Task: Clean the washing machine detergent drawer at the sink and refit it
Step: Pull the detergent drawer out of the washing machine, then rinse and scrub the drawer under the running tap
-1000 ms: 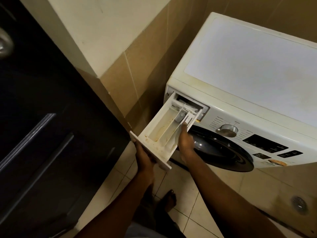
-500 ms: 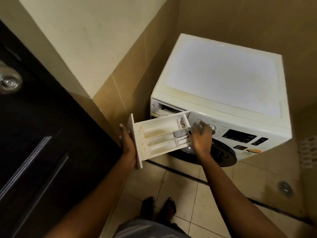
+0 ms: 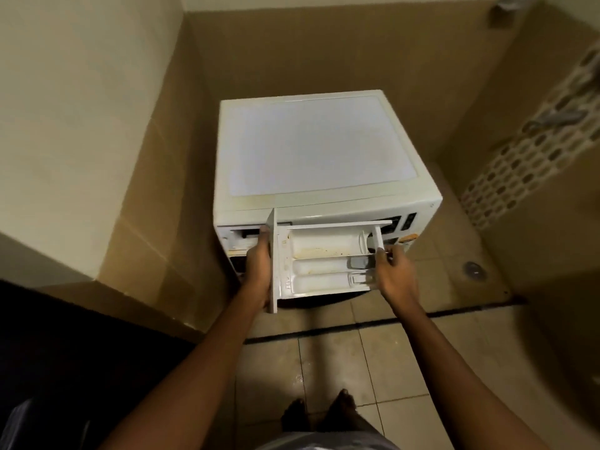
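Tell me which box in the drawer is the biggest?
The far compartment of the detergent drawer, nearest the washing machine. It is wider than the two narrow ones beside it and has brownish stains.

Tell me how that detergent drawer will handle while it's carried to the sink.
The detergent drawer looks like stiff moulded plastic, so it should hold its shape and probably feel light. It is long, with the left hand at the front panel and the right hand at the far end; one-handed it may tip. The brownish residue inside could be slippery or drip.

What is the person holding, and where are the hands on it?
The detergent drawer, out of the machine. The left hand grips its front panel end; the right hand grips the back end.
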`<state>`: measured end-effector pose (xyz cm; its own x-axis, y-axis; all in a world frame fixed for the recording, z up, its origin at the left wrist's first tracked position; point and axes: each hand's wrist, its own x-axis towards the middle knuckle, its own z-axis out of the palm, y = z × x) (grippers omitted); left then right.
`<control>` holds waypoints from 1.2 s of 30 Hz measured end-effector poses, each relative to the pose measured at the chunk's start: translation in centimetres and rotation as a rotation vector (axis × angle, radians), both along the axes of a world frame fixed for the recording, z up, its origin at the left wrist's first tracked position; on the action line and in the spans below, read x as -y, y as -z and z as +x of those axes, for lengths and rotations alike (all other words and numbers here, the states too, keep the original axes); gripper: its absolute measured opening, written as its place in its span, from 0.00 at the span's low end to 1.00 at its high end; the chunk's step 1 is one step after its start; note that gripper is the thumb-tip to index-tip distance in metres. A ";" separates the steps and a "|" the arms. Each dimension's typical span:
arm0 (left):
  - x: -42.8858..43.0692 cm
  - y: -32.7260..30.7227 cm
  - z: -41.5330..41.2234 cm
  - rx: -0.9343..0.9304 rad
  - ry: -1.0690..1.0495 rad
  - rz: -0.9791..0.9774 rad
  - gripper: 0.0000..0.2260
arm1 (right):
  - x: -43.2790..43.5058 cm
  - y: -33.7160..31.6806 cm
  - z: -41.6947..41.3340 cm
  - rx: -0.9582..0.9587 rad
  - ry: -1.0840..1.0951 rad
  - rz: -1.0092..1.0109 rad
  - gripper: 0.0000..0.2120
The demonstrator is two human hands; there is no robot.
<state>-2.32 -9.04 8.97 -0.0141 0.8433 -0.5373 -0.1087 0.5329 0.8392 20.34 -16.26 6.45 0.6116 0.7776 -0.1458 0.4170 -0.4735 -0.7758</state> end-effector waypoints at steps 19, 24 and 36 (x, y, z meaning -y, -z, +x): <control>8.7 -2.2 33.1 0.000 0.618 0.046 0.23 | 21.2 -2.5 23.3 0.004 0.768 0.156 0.09; 14.2 -2.8 43.6 0.082 0.738 0.043 0.23 | 28.1 -3.3 31.4 -0.004 0.856 0.194 0.05; 21.5 -2.9 65.5 0.066 1.022 0.072 0.31 | 38.1 -4.1 46.4 -0.027 1.131 0.233 0.11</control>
